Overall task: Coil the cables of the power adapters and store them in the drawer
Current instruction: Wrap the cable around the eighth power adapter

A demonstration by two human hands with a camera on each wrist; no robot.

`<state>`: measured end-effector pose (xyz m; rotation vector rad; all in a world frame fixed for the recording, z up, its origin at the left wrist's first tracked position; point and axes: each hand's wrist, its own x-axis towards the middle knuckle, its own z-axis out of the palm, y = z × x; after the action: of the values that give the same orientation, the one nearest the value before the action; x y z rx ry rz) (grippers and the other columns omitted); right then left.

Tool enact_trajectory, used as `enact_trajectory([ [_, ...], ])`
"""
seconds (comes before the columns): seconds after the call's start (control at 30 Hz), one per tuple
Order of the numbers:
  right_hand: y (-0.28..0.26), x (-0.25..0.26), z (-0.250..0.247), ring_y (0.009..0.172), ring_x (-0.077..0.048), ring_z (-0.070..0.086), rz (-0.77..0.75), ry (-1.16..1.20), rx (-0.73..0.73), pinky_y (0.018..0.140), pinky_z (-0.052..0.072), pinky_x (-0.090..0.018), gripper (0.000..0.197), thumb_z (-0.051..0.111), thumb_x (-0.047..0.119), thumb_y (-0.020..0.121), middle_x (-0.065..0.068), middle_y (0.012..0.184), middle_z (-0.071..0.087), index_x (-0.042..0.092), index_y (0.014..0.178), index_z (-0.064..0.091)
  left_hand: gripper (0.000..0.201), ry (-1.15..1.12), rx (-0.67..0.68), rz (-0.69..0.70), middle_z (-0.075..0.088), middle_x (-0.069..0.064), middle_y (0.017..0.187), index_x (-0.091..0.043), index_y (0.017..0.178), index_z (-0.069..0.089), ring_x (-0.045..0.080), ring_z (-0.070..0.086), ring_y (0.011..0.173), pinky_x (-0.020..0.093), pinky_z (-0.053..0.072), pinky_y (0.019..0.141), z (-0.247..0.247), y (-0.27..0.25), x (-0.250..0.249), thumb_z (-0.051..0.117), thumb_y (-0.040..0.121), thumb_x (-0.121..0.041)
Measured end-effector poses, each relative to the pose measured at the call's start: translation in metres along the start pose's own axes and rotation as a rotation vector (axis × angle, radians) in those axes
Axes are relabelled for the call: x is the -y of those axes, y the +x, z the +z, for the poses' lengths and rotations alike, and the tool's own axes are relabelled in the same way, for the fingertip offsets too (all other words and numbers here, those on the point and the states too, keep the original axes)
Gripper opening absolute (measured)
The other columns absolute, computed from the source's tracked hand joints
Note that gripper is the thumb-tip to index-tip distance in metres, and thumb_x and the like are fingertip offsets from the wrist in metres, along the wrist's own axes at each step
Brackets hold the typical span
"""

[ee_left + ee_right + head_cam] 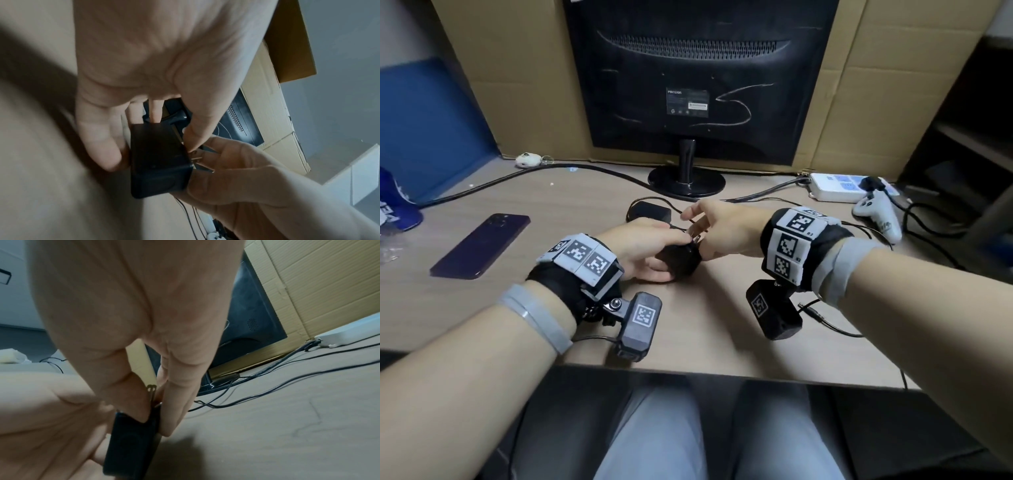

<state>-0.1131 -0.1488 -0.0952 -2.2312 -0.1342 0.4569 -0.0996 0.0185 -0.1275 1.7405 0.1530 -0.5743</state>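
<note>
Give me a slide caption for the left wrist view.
Left hand grips a black power adapter while the right hand pinches its metal prongs.

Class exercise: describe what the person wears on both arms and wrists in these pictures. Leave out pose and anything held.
Both forearms are bare, without sleeves. Each wrist has a black wrap topped by a band of white blocks printed with black square markers. Grey straps circle each forearm behind it. A small black camera box with its own marker hangs below each wrist, with a thin black cable. The hands are bare.
</note>
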Motion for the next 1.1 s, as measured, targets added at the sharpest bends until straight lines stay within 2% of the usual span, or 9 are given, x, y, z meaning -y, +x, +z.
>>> enact_trajectory([
  [0.17,-0.009,-0.003,-0.001,0.092,-0.021,0.064,-0.079,0.098,-0.024,0.088,0.058,-0.036,0.077,0.061,-0.016,0.084,-0.002,0.109,0.063,0.012,0.151,0.035,0.047,-0.117,-0.034,0.021,0.074,0.015,0.115,-0.012,0.137,0.057,0.027,0.076,0.088,0.049,0.065,0.077,0.0,-0.013,-0.004,0.074,0.092,-0.008],
  [0.33,-0.008,0.001,-0.009,0.09,-0.021,0.07,-0.113,0.226,-0.03,0.099,0.059,-0.048,0.076,0.06,-0.018,0.086,-0.004,0.101,0.069,0.016,0.15,0.037,0.028,-0.03,-0.053,0.062,0.077,0.011,0.088,-0.006,0.119,0.068,0.024,0.075,0.079,0.048,0.059,0.095,-0.009,-0.022,-0.008,0.072,0.092,-0.01],
  [0.5,-0.004,0.011,-0.009,0.101,-0.009,0.069,-0.261,-0.074,-0.099,0.086,0.063,-0.035,0.082,0.053,-0.016,0.088,0.009,0.129,0.054,0.038,0.15,0.044,0.035,0.182,-0.049,0.065,0.068,0.009,0.094,-0.026,0.115,0.066,0.022,0.065,0.084,0.037,0.062,0.066,-0.021,-0.028,-0.007,0.072,0.087,-0.006],
  [0.6,0.004,0.017,-0.003,0.114,-0.002,0.053,-0.4,-0.329,-0.055,0.089,0.05,-0.023,0.082,0.049,-0.014,0.088,0.005,0.152,0.04,0.034,0.154,0.045,0.049,0.37,0.045,0.081,0.065,0.011,0.088,-0.035,0.112,0.066,0.024,0.059,0.073,0.027,0.046,0.051,-0.031,-0.032,-0.005,0.071,0.081,0.002],
  [0.73,0.025,0.015,0.004,0.145,-0.023,0.039,-0.479,-0.522,-0.108,0.111,0.043,-0.036,0.05,0.065,0.005,0.091,-0.005,0.16,0.033,0.035,0.131,0.068,0.06,0.473,0.069,0.126,0.072,0.013,0.107,-0.041,0.107,0.069,0.026,0.065,0.08,0.03,0.045,0.058,-0.041,-0.033,-0.001,0.086,0.063,-0.004],
  [0.83,0.032,0.01,-0.002,0.15,-0.038,0.029,-0.384,-0.739,-0.221,0.122,0.027,-0.05,0.01,0.07,0.031,0.091,-0.004,0.163,0.033,0.038,0.096,0.075,0.049,0.407,0.092,0.108,0.077,0.007,0.099,-0.026,0.119,0.069,0.024,0.069,0.084,0.027,0.041,0.057,-0.049,-0.031,0.004,0.088,0.079,-0.005],
  [0.93,0.03,0.0,-0.014,0.159,-0.026,0.006,-0.288,-0.817,-0.2,0.13,0.001,-0.043,0.029,0.066,0.048,0.096,-0.006,0.161,0.041,0.022,0.1,0.077,0.032,0.281,-0.015,0.113,0.077,0.009,0.094,-0.009,0.116,0.071,0.019,0.064,0.074,0.022,0.034,0.049,-0.051,-0.021,0.007,0.081,0.092,-0.028],
  [1.03,0.016,-0.007,-0.023,0.151,-0.02,0.036,-0.283,-0.529,-0.165,0.123,0.028,-0.044,0.038,0.049,0.047,0.106,0.003,0.126,0.071,0.018,0.094,0.07,0.024,0.035,-0.158,0.098,0.072,0.012,0.095,-0.012,0.109,0.07,0.023,0.064,0.086,0.021,0.044,0.046,-0.049,-0.016,0.006,0.072,0.099,-0.034],
  [1.1,0.008,-0.014,-0.03,0.105,-0.014,0.067,-0.343,-0.346,-0.287,0.097,0.051,-0.039,0.035,0.046,0.04,0.108,0.01,0.092,0.076,0.018,0.088,0.065,0.017,-0.068,-0.162,0.138,0.069,0.011,0.095,-0.013,0.11,0.07,0.022,0.069,0.082,0.026,0.056,0.051,-0.045,-0.017,0.005,0.07,0.101,-0.028],
])
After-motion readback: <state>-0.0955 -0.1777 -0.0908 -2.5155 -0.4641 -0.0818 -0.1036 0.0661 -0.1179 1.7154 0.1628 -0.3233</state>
